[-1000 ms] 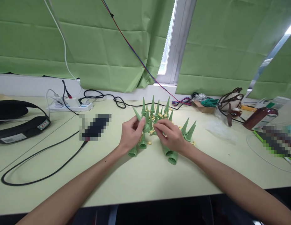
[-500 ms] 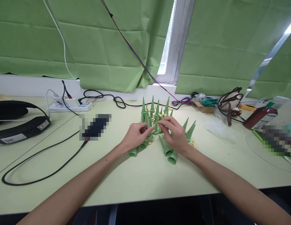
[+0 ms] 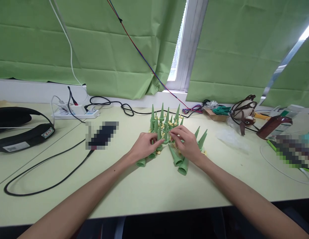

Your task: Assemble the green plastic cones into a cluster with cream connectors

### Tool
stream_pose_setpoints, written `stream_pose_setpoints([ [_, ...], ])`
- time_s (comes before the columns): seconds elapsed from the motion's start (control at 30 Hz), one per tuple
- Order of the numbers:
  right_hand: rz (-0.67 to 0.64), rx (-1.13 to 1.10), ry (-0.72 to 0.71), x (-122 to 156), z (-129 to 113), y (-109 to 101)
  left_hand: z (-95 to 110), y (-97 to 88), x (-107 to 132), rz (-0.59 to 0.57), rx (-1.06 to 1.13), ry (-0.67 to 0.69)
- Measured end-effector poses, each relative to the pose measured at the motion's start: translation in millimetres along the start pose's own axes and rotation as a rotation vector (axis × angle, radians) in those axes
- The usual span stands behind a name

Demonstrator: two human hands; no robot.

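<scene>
A cluster of green cone-shaped spikes (image 3: 165, 120) with small yellow knobs stands upright at the middle of the pale table (image 3: 154, 186). My left hand (image 3: 144, 146) pinches one upright green spike (image 3: 159, 136) at the cluster's front. My right hand (image 3: 187, 143) is curled just right of it, fingertips touching the spikes and yellow knobs; what it grips is hidden. Several spikes lie flat under and beside my hands, among them one lying green spike (image 3: 174, 155) by my right wrist and another at the left (image 3: 142, 162).
A black cable (image 3: 45, 176) loops across the left of the table to a blurred dark device (image 3: 102, 134). A power strip (image 3: 74, 113) and a black neck-band device (image 3: 20, 132) sit far left. Bags, a brown bottle (image 3: 274, 126) and clutter fill the right.
My left hand lowered the spike it held from above the cluster down to the table among the others. Both hands sank slightly and drew closer together.
</scene>
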State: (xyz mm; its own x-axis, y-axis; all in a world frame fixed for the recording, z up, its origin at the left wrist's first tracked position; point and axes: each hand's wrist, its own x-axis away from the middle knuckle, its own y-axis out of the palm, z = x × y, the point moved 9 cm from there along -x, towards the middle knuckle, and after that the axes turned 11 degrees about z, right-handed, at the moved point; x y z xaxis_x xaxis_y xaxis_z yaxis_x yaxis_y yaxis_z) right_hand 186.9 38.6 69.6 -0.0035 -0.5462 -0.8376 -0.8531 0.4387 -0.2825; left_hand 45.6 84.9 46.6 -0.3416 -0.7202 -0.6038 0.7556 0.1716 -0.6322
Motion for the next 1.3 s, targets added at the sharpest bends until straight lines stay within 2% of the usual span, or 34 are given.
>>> stream_pose_setpoints([
  [0.27, -0.052, -0.049, 0.061, 2.0, 2.8, 6.5, 4.4, 4.8, 1.4, -0.047, 0.009, 0.028],
  [0.53, -0.057, -0.067, 0.107, 5.2, 5.8, 12.1, 6.1, 0.4, -0.6, -0.014, -0.024, 0.038],
  [0.67, -0.024, -0.076, 0.144, 5.4, 7.2, 10.4, 7.5, -8.2, -1.5, 0.061, -0.034, 0.026],
  [0.83, 0.044, -0.085, 0.139, 3.9, 1.2, 2.8, 13.1, -27.0, 1.1, 0.243, 0.037, 0.034],
  [0.93, 0.118, -0.122, 0.131, 3.9, -2.6, -4.0, 21.8, -32.4, 4.8, 0.304, 0.085, 0.101],
  [1.03, 0.174, -0.169, 0.123, 3.9, -5.4, -8.4, 36.0, -30.7, 9.3, 0.305, 0.066, 0.245],
  [1.17, 0.175, -0.202, 0.104, 4.0, -8.1, -7.7, 49.3, -26.2, 15.3, 0.301, -0.003, 0.422],
  [1.3, 0.157, -0.229, 0.074, 4.3, -11.7, -6.0, 50.4, -22.6, 16.4, 0.272, -0.002, 0.475],
])
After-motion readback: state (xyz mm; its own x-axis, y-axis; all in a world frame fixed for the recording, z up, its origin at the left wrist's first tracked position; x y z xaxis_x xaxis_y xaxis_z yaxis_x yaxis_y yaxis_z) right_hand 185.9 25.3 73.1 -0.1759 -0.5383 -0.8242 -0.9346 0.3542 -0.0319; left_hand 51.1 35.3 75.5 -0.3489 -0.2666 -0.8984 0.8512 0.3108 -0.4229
